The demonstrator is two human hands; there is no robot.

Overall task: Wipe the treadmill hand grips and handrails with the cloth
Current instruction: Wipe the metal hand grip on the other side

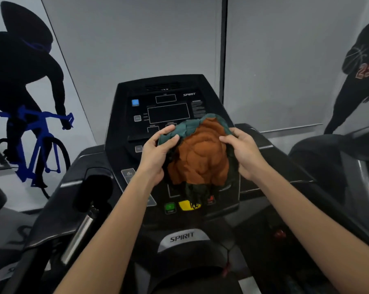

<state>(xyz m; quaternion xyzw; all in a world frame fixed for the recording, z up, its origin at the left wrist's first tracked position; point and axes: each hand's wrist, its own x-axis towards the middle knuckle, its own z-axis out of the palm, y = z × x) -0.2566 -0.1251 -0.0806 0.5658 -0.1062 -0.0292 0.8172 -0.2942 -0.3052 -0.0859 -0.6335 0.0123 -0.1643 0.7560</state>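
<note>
Grey wall panels (pixel 136 39) carry two dark murals: a cyclist on a blue bike (pixel 30 102) at the left and a figure in a numbered jersey (pixel 355 81) at the right. One treadmill console (pixel 168 111) stands in the middle, marked SPIRIT.

There is one cloth (pixel 200 158), orange with a green edge, bunched and held up in front of the console between two hands. The left hand (pixel 156 153) pinches its green edge, thumb on top and fingers curled beneath. The right hand (pixel 245 151) grips the other side, thumb pressed on the orange face.

The cloth hides the console's lower panel, and its dark hanging end overlaps a yellow tab (pixel 185 205). One green button (pixel 170 207) sits beside the tab and one red button (pixel 210 200) shows just past it.

One black padded hand grip (pixel 94 192) rises at the left, well apart from the cloth. The right handrail (pixel 289 166) runs partly under the right forearm. A second machine (pixel 327 155) stands further right.
</note>
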